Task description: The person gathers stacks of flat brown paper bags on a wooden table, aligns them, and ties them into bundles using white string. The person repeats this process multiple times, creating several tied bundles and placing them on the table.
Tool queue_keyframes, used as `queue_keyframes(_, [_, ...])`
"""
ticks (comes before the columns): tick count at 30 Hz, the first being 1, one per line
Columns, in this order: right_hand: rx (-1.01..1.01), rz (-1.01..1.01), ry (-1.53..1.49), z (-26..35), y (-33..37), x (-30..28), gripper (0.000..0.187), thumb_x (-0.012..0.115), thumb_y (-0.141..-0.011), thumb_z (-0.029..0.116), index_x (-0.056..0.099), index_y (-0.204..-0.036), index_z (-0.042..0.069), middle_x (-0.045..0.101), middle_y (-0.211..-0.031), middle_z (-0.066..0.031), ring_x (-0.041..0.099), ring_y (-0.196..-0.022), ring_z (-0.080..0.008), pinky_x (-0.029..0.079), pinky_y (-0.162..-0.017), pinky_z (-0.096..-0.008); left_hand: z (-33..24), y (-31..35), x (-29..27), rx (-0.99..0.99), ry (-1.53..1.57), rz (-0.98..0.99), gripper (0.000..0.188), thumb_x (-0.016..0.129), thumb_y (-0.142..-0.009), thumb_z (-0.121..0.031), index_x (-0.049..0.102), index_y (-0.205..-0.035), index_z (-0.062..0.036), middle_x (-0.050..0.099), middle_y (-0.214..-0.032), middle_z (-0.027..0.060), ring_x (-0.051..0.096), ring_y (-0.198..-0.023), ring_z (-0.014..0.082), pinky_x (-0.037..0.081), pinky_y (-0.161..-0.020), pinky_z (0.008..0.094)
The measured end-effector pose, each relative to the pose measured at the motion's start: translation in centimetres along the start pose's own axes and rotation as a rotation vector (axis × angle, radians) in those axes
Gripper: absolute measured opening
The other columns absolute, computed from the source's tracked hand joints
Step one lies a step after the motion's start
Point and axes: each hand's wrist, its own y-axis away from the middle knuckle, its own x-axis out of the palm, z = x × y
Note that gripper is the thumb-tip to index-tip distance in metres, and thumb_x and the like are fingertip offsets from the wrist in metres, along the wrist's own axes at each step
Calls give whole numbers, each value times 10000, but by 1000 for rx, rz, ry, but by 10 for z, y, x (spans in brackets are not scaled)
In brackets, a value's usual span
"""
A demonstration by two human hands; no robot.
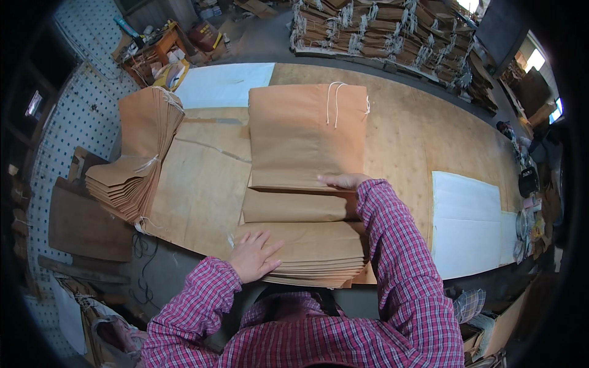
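A stack of brown paper bags lies on the table in front of me, its layered edges fanned toward my body. My left hand rests on the stack's left part, fingers spread and flat. Beyond it, a flat brown paper bag with white strings at its far right is raised a little along its near edge. My right hand grips that edge, with the thumb on top and the other fingers hidden. Between the two lies a curved brown paper fold.
A tied bundle of brown paper bags stands at the table's left edge. White sheets lie on the wooden table at right and far left. Behind the table are stacked bundles on a pallet and a cluttered orange cabinet.
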Motion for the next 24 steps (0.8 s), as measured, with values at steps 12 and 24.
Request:
queue_keyframes(12, [156, -112, -102, 3, -5, 5, 1094, 730, -702, 760, 495, -1420, -32, 458, -1495, -216, 381, -1415, -317, 321, -1142, -423, -4, 1, -3, 7, 5, -14, 556, 501, -977, -473, 521, -1426, -145, 460, -1424, 280, 415, -1340, 447, 296, -1132, 573])
queue_keyframes(24, [83, 82, -56, 11, 13, 18, 1068, 833, -653, 669, 503, -1418, 1, 466, -1483, -210, 398, -1396, -330, 326, -1129, -429, -1, 3, 3, 18, -6, -54, 566, 494, -976, -511, 534, -1418, -158, 486, -1399, 258, 435, -1321, 423, 302, -1118, 569])
